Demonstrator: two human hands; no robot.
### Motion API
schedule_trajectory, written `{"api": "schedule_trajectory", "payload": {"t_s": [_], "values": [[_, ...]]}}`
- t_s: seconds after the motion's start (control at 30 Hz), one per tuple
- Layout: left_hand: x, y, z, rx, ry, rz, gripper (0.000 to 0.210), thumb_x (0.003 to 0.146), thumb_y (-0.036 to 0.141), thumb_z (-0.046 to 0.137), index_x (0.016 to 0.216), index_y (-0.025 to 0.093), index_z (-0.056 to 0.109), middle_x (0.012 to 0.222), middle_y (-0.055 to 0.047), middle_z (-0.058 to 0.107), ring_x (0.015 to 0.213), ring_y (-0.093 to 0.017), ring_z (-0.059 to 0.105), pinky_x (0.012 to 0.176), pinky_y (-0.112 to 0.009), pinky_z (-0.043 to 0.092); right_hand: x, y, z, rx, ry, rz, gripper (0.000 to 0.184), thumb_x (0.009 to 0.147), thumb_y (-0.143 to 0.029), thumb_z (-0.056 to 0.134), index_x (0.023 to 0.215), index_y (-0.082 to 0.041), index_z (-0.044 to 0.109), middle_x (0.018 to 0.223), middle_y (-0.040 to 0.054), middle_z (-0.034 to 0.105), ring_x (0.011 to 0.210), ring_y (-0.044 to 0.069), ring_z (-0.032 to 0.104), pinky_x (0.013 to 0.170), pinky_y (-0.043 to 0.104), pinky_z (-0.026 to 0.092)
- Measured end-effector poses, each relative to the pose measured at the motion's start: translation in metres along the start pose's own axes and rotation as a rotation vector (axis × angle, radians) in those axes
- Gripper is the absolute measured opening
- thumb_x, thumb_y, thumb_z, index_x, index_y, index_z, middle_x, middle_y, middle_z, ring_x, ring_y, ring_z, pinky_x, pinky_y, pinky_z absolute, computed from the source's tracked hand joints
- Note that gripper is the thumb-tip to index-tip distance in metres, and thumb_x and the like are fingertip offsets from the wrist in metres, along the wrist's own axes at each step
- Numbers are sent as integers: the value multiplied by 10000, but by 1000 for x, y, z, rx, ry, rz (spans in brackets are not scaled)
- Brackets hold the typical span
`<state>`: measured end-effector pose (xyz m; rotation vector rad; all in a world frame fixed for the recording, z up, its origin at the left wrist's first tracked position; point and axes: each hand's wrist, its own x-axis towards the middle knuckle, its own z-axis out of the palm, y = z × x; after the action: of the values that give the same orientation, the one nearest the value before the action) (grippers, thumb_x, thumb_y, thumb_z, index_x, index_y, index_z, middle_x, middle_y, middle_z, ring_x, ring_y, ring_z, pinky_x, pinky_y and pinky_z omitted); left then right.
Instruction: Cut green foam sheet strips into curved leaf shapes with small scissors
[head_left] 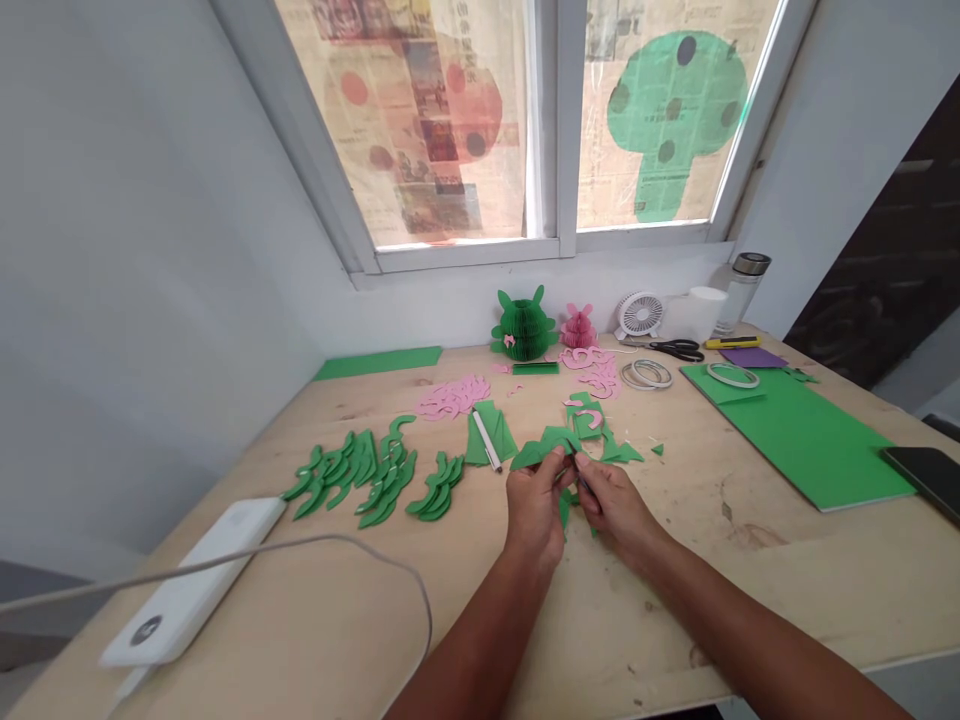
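Centrally, left hand point(535, 503): pinching angular green paper point(553, 437);
Right hand point(619, 505): curled round a dark, mostly hidden object point(586, 486);
Curved green paper cutouts point(388, 484): crescent-like, in overlapping heaps.

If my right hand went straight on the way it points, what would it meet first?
Most likely the green paper held in your left hand, or that hand itself; this single view leaves the depth unclear.

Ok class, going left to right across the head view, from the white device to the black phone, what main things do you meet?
White device, green curved cutouts, white pen, left hand, right hand, green sheet, black phone.
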<state>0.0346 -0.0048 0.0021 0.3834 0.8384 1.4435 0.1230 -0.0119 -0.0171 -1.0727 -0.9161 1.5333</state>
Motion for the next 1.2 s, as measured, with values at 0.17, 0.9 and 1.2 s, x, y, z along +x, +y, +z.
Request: {"api": "schedule_trajectory", "payload": {"t_s": [0.17,0.9,1.2], "values": [[-1,0,1,-12,-12,19,194,510,192,765,639,118,640,660,-27,638,652,-137,608,658,-263,489,1,1,0,-9,-1,-10,518,713,-585,577,458,-185,368,343,-89,277,309,27,146,327,203,79],[-2,0,3,-27,-7,10,192,520,231,764,589,124,621,632,-19,632,627,-137,607,656,-268,490,3,4,-2,0,1,-10,471,721,-582,570,530,-185,402,343,-97,307,302,28,147,325,194,82],[0,-1,2,-41,-7,-1,189,513,217,767,574,123,614,608,-13,624,622,-133,604,660,-268,483,3,3,-1,-17,16,-1,478,689,-613,577,537,-189,420,324,-97,300,295,36,154,320,198,88]]}}
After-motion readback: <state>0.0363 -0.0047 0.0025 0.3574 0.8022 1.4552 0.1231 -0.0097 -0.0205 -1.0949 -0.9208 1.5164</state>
